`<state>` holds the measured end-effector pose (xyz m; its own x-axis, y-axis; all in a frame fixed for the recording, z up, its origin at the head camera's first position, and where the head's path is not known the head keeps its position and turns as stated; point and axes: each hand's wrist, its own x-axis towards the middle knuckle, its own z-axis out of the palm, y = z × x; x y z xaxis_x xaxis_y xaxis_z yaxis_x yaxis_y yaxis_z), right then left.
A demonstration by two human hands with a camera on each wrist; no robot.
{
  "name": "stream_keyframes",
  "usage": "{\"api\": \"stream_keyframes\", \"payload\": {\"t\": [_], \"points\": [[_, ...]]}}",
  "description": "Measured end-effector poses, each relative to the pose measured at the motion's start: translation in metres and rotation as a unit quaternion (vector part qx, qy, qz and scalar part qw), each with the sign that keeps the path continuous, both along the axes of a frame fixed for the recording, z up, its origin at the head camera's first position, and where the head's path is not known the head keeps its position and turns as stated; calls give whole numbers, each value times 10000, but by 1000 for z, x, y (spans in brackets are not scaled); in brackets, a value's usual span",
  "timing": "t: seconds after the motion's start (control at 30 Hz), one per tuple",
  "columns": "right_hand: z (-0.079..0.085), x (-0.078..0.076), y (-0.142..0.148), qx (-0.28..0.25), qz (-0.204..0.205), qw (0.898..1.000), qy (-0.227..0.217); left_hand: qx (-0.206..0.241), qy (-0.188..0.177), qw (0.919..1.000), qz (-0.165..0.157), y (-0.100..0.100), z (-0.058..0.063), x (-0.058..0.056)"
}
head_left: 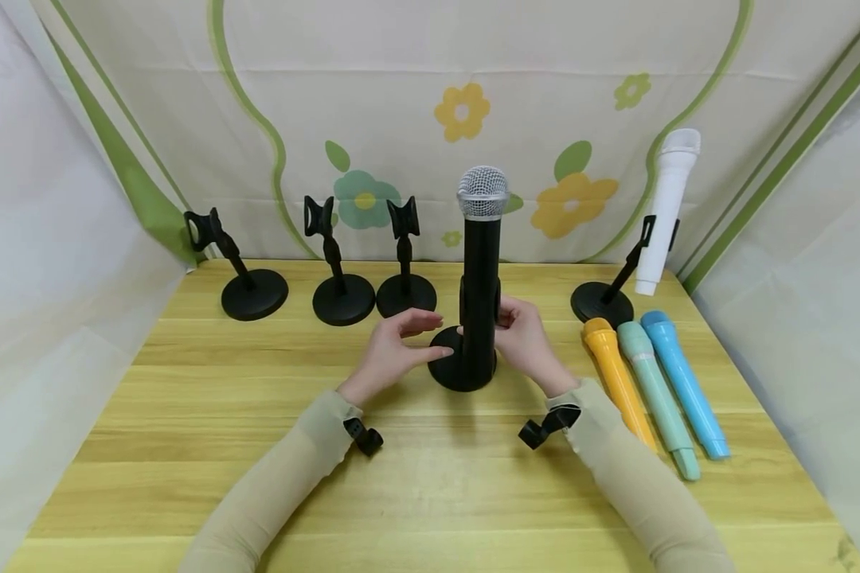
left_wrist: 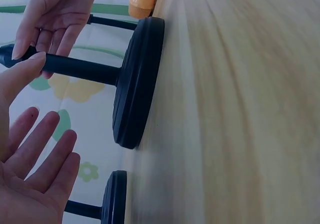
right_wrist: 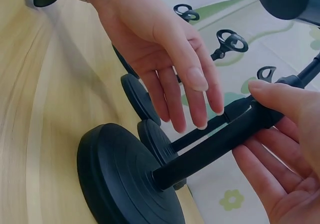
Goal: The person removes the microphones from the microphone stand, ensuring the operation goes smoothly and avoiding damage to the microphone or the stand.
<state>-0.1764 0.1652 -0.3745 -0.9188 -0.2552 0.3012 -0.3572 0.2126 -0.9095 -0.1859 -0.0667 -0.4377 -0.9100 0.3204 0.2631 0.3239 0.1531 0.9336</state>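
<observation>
A black microphone with a silver mesh head stands upright in the clip of a small black microphone stand. My right hand holds that stand by its pole; in the right wrist view the thumb lies on one side and the fingers curl under the other. On the opposite side, my left hand is spread beside the stand with its fingers extended. From the left wrist, its thumb overlaps the pole, above the round base on the table.
Three black stands with bare clips line the back left of the wooden table. At the right, another stand bears a white microphone. Orange, mint green and blue microphones lie before it. Printed curtains surround the table.
</observation>
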Motion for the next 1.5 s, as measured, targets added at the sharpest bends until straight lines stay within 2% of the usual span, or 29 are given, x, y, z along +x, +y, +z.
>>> {"api": "stream_keyframes", "payload": {"t": [0.23, 0.43, 0.5, 0.63, 0.73, 0.87, 1.03, 1.2, 1.5], "points": [[-29, -17, 8, -270, -30, 9993, -259, -42, 16, 10000, -34, 5, 2, 1], [-30, -19, 28, -402, 94, 9984, -389, -8, 5, 10000, -76, 13, 4, 1], [-26, -18, 38, -425, 165, 9981, -422, -37, 42, 9999, -84, 15, 5, 0], [-16, -17, 55, -356, 159, 9991, -192, 24, 128, 9997, -184, 20, 7, 0], [-6, -17, 64, -304, 40, 9995, 94, 130, 188, 9994, -272, 24, 9, -1], [11, -15, 67, -393, -43, 9989, 240, 167, 298, 9991, -232, 29, 12, -2], [31, -11, 61, -508, -51, 9980, 372, 161, 435, 9988, -147, 34, 16, -5], [48, -8, 51, -749, 126, 9961, 456, 136, 490, 9987, -95, 39, 20, -7], [68, -6, 30, -907, 347, 9946, 375, 249, 464, 9986, 89, 46, 26, -10]]}}
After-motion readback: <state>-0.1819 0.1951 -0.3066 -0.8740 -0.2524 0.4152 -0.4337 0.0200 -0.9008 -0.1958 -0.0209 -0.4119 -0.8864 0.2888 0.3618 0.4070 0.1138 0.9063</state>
